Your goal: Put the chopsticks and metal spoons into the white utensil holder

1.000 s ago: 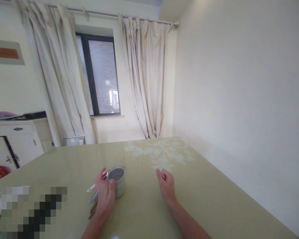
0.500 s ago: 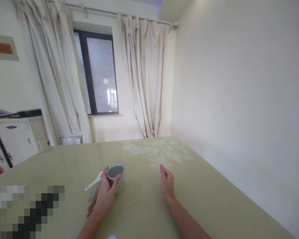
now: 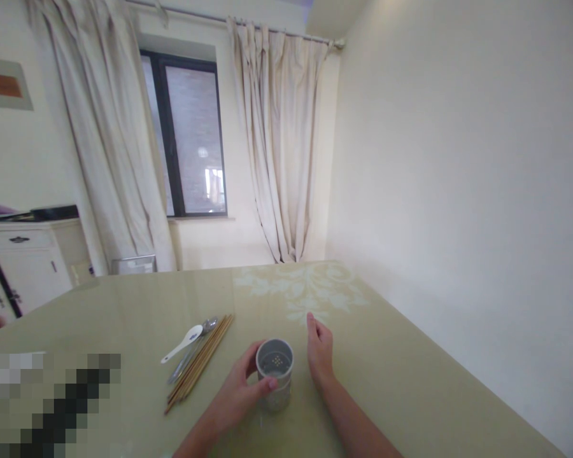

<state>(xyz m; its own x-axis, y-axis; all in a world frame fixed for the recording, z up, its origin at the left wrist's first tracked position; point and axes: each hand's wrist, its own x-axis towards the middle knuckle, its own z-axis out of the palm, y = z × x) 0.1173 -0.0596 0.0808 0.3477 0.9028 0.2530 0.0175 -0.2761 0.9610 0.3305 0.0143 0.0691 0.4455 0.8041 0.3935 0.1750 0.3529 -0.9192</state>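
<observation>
Head view: I've got left hand [image 3: 239, 389] gripping the grey cup [image 3: 281, 395], right hand [image 3: 320, 350] fisted, chopsticks [image 3: 203, 364] and white spoon [image 3: 189, 337] out left, none inside.

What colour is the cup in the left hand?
Grey: the cup in the left hand shows best in the head view.

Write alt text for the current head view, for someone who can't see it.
A person's left hand holds a gray cup at a green table, the right hand, loosely closed, just beside it. Chopsticks, a white spoon and metal cutlery lie to the left; behind are a window and curtains.
</observation>
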